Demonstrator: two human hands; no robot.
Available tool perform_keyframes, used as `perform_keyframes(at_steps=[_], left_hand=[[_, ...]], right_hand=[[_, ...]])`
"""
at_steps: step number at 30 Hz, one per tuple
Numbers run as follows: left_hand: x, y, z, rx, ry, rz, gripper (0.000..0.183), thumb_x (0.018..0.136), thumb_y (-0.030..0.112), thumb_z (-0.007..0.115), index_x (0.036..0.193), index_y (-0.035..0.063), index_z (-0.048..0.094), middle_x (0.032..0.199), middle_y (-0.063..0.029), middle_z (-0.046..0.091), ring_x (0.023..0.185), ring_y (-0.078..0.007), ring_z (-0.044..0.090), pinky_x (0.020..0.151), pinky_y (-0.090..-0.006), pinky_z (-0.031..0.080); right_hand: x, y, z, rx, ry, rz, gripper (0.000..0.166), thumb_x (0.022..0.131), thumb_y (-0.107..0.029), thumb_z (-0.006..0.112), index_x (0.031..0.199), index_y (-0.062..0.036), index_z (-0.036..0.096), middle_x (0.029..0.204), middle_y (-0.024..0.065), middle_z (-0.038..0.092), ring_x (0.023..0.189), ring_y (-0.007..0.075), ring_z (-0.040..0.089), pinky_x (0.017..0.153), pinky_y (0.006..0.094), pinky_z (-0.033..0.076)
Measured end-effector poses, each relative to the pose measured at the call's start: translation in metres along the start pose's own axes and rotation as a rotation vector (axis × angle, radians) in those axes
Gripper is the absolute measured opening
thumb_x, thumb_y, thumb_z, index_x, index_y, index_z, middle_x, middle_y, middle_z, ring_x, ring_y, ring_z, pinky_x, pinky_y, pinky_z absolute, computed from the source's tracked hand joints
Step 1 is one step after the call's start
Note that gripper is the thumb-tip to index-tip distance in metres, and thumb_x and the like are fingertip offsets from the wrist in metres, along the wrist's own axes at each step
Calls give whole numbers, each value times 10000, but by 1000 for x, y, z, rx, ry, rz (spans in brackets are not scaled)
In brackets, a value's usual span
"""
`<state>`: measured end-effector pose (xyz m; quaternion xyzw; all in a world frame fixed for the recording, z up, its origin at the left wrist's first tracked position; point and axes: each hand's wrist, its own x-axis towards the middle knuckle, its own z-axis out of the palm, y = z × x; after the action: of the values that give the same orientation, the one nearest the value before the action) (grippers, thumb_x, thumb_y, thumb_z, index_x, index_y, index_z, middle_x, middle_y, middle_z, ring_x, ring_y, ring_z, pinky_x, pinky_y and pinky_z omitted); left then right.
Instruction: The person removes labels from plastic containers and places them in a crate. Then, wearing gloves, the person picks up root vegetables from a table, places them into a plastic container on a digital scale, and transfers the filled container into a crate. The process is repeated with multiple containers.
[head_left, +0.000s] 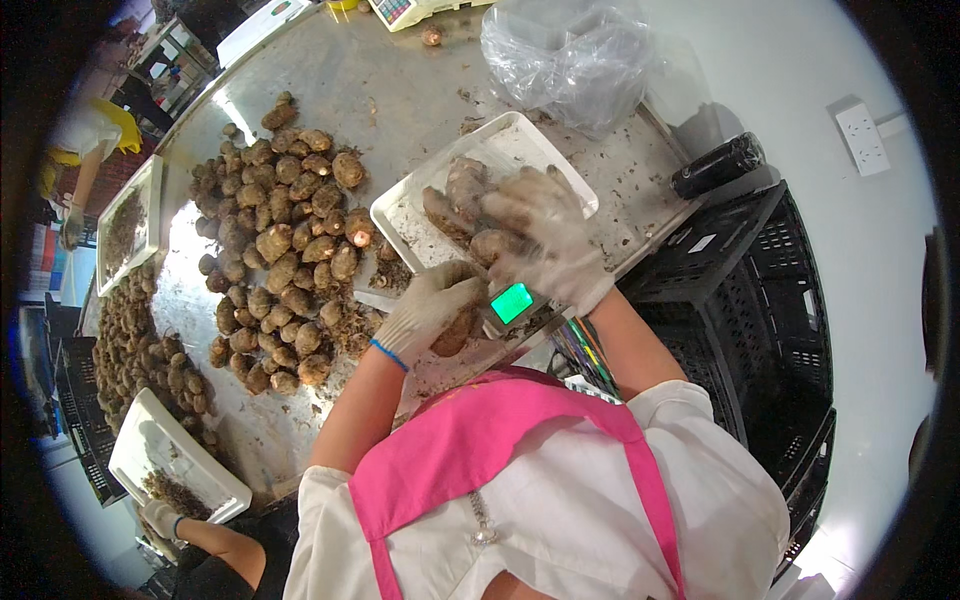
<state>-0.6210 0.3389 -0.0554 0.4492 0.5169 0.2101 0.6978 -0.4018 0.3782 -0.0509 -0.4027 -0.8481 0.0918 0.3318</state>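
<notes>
My left hand (439, 300), in a white knit glove with a blue cuff edge, is curled around a brown taro corm (453, 335) beside the near edge of a white plastic tray (397, 206). Several larger taro corms (466, 187) lie in that tray. Over its right side is my gloved right hand (551, 232), blurred by motion, with its fingers across the corms; whether it grips one cannot be told. A lit green scale display (511, 303) shows between my wrists, at the tray's near side.
Left of the tray, a heap of taro corms (281, 240) covers the metal table (420, 82). Clear plastic bags (566, 60) lie behind. Black crates (720, 300) stand at the right. Co-workers' gloved hands (161, 517) and more trays (129, 232) are at the left.
</notes>
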Motion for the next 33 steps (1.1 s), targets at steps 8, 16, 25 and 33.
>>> perform_keyframes(at_steps=[8, 16, 25, 33], left_hand=[[18, 16, -60, -198, 322, 138, 449, 948, 244, 557, 1281, -57, 529, 1004, -135, 651, 827, -198, 652, 710, -316, 540], [49, 28, -57, -282, 435, 143, 306, 921, 80, 554, 1189, -66, 549, 816, -116, 642, 624, -197, 623, 545, -330, 517], [25, 32, -30, -127, 398, -43, 428, 918, 195, 595, 1268, -43, 532, 1094, -125, 629, 901, -196, 641, 767, -340, 531], [-16, 29, 8, -287, 301, 133, 251, 890, 185, 595, 1094, 40, 587, 869, -62, 607, 702, -177, 579, 554, -308, 468]], right_hand=[[-27, -12, 1, -84, -142, 71, 471, 771, -498, 674, 1189, -281, 681, 1371, 129, 519, 1320, 363, 390, 1168, 591, 67], [-34, -6, 11, -87, -127, 52, 441, 822, -488, 639, 1224, -307, 646, 1413, 98, 483, 1341, 352, 386, 1168, 605, 59], [-20, 34, 4, 74, 217, 465, 531, 799, -359, 706, 1246, -82, 634, 1402, 146, 483, 1318, 330, 421, 1168, 432, 229], [-8, -8, -16, 784, 32, 828, 703, 695, -397, 787, 1263, -41, 576, 1053, 132, 682, 971, 238, 625, 879, 347, 487]])
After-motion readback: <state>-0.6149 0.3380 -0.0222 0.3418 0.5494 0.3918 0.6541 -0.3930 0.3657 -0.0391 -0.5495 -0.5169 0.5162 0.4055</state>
